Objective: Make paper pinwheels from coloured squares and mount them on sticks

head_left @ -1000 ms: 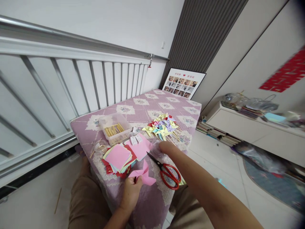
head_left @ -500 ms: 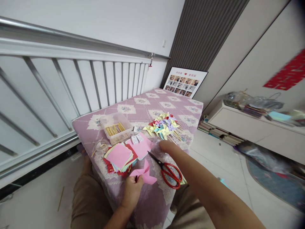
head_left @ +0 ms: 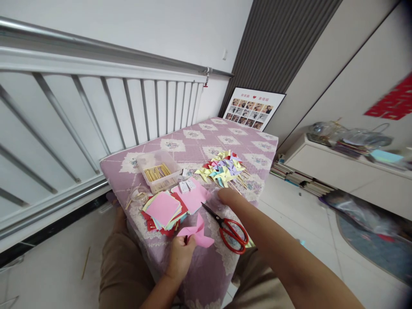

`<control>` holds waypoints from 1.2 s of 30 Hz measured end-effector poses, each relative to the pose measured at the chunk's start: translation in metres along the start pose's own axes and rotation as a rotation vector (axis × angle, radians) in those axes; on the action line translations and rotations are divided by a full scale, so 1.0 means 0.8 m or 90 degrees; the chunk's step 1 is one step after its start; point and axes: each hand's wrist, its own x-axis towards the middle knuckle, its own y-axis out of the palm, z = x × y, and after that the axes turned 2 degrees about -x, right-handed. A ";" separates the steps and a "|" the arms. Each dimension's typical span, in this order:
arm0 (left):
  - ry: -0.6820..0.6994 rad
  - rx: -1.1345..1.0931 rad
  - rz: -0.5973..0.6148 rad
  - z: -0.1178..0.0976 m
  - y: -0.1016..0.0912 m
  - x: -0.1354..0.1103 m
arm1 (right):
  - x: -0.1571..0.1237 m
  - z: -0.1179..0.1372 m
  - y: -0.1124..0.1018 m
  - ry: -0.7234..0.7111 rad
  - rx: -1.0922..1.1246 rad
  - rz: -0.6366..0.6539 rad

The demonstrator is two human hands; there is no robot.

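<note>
My left hand (head_left: 182, 254) is closed on a pink paper pinwheel (head_left: 200, 234) near the table's front edge. My right hand (head_left: 227, 197) reaches forward to a clear plastic container or bag (head_left: 215, 201), and its fingers are hidden behind the wrist. Red-handled scissors (head_left: 225, 227) lie under my right forearm, blades pointing to the far left. To the left is a stack of coloured paper squares (head_left: 163, 209), pink on top. Beside it, a pink sheet (head_left: 195, 199) carries two small white boxes (head_left: 187, 185).
Finished paper pinwheels (head_left: 223, 168) in several colours are heaped on the patterned tablecloth (head_left: 196, 141). A clear plastic box (head_left: 159, 171) holds wooden sticks; a small round tub (head_left: 139, 195) stands nearer. A radiator (head_left: 135, 111) borders the left side. A low cabinet (head_left: 341, 167) stands at right.
The whole view has shifted slightly, moving things a little to the right in the picture. Both hands stay in nearly the same places, the left still gripping the pink pinwheel.
</note>
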 end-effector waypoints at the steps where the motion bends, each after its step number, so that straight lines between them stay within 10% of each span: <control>1: 0.001 -0.003 0.004 0.001 0.000 0.000 | -0.002 0.002 0.000 0.005 -0.009 0.018; 12: -0.011 0.021 0.019 -0.002 -0.001 0.000 | -0.015 0.010 -0.015 0.008 -0.122 0.148; 23: -0.001 -0.137 -0.002 0.021 -0.001 0.010 | -0.064 -0.002 -0.036 -0.086 -0.120 -0.024; 36: -0.054 -0.345 -0.059 0.015 0.000 0.013 | -0.103 0.042 0.063 -0.163 0.045 -0.073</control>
